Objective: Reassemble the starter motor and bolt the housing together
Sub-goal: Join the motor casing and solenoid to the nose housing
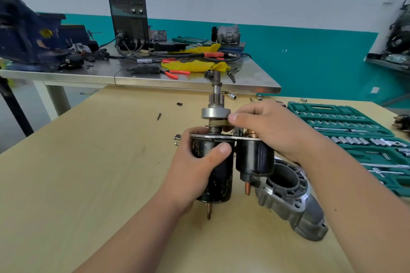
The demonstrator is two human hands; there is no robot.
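I hold the black starter motor body [218,175] upright over the wooden table [93,162], my left hand [195,164] wrapped around its barrel. The black solenoid [255,157] sits beside it on the same plate. The shaft with its pinion gear [216,97] and grey drive collar [214,113] points up. My right hand [266,126] rests over the top of the solenoid, thumb and fingers pinching at the fork just under the collar. The grey cast nose housing [292,197] lies on the table to the right, behind my right forearm. Two loose bolts [176,139] lie left of the motor.
A green socket set case [355,131] lies open at the right. Small screws and sockets [231,96] are scattered at the table's far edge. Behind stands a steel bench [137,73] with a welder, a blue vise, yellow rags and pliers.
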